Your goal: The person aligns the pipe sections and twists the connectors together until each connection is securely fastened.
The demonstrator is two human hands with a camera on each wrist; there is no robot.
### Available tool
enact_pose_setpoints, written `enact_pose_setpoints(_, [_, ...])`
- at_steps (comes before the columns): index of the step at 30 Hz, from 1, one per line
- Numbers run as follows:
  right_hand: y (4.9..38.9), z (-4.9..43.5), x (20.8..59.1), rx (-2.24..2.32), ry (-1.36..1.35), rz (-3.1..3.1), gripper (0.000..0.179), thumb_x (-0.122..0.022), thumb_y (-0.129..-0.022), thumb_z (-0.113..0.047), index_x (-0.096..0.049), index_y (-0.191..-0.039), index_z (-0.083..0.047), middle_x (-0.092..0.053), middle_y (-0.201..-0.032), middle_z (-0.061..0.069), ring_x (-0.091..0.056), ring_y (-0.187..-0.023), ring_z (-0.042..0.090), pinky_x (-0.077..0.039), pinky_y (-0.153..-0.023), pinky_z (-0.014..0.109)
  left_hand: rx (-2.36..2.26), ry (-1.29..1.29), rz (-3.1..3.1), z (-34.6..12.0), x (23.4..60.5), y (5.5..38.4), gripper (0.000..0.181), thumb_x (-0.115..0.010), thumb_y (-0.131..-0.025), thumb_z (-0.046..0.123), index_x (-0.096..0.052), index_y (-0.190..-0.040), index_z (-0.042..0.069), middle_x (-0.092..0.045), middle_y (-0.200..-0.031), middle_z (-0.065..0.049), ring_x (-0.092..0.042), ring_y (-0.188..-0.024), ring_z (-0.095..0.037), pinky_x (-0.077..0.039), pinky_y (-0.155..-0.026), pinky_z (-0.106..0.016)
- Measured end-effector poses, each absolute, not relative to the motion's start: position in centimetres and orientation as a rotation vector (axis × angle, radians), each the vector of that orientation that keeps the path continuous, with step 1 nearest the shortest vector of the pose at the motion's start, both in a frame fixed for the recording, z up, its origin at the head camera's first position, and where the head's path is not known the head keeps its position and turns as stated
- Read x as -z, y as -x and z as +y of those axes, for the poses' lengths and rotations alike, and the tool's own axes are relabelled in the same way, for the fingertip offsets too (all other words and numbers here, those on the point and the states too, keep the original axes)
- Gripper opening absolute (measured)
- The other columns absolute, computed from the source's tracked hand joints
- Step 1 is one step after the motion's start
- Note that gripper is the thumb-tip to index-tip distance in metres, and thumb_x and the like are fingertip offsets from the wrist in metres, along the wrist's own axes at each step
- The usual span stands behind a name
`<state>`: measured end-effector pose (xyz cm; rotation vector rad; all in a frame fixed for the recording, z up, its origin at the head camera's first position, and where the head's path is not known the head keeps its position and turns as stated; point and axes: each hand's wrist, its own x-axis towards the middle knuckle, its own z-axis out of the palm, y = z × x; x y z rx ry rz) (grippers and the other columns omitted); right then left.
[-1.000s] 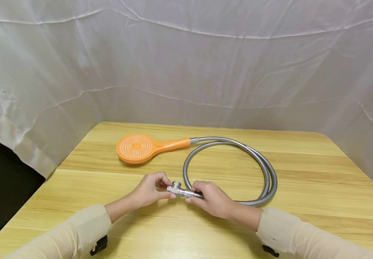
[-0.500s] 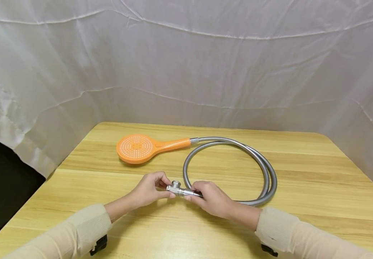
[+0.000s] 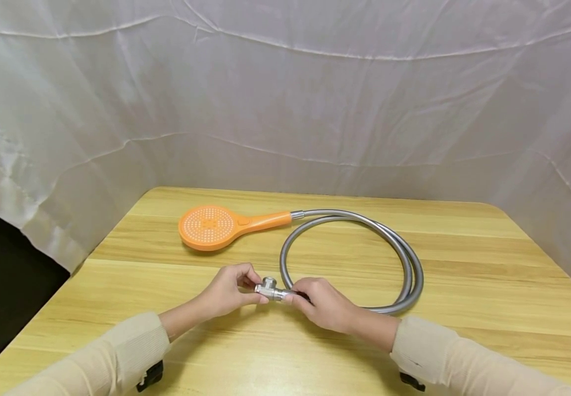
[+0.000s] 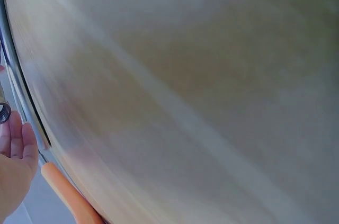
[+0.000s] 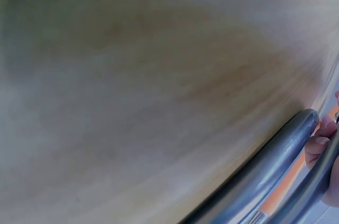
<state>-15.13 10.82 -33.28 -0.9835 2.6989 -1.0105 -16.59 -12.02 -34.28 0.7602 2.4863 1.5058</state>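
In the head view my left hand [image 3: 226, 289] pinches a T-shaped chrome pipe fitting [image 3: 268, 288] between thumb and fingers at its left end. My right hand [image 3: 326, 304] grips the hose's end connector, which meets the fitting's right side; most of that connector lies under the fingers. The grey metal shower hose [image 3: 418, 275] loops round behind the right hand. Its other end runs into the handle of an orange shower head [image 3: 208, 226], which lies spray face up. The left wrist view catches the fitting's threaded opening [image 4: 4, 113] beside the left fingers.
A wood-grain table [image 3: 488, 264] carries everything. Pale curtains [image 3: 315, 110] hang behind it and at both sides. A dark gap [image 3: 3, 275] shows beyond the table's left edge.
The right thumb and fingers have shifted slightly left along the hose connector, covering more of it. The left hand, shower head and hose loop stay almost where they were.
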Motion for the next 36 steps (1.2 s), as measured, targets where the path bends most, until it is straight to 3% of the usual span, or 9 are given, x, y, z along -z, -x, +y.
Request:
enact_pose_setpoints(9, [15.02,10.76,33.32,1.057,0.940,2.685,0.009,-0.057,-0.092,-0.018,-0.054,-0.091,-0.009,-0.051,-0.068,-0.007,-0.038,-0.056,-0.001,-0.036,-0.047,0.014,-1.505,-0.759,2.481,-12.03,34.49,16.63,0.023,-0.077,-0.073,0.009,-0.059,-0.085,0.000,-0.064,-0.088,-0.011,-0.062,-0.077,-0.011,-0.055,-0.071,-0.018])
enact_pose_setpoints(20, [14.93,11.04,33.39,1.043,0.997,2.697,0.021,-0.072,-0.079,-0.011,-0.053,-0.088,-0.009,-0.062,-0.078,-0.001,-0.050,-0.065,0.000,-0.048,-0.055,0.015,-1.514,-0.758,2.471,-11.99,34.37,16.49,0.024,-0.077,-0.073,0.010,-0.059,-0.085,0.000,-0.065,-0.088,-0.011,-0.062,-0.078,-0.012,-0.054,-0.071,-0.017])
enact_pose_setpoints(36, [14.90,11.10,33.29,1.031,0.983,2.678,0.015,-0.066,-0.086,-0.022,-0.059,-0.082,-0.010,-0.053,-0.067,-0.007,-0.041,-0.057,-0.002,-0.040,-0.047,0.015,-1.511,-0.760,2.477,-12.05,34.40,16.43,0.023,-0.077,-0.073,0.009,-0.060,-0.085,0.000,-0.064,-0.087,-0.010,-0.061,-0.077,-0.010,-0.054,-0.070,-0.017])
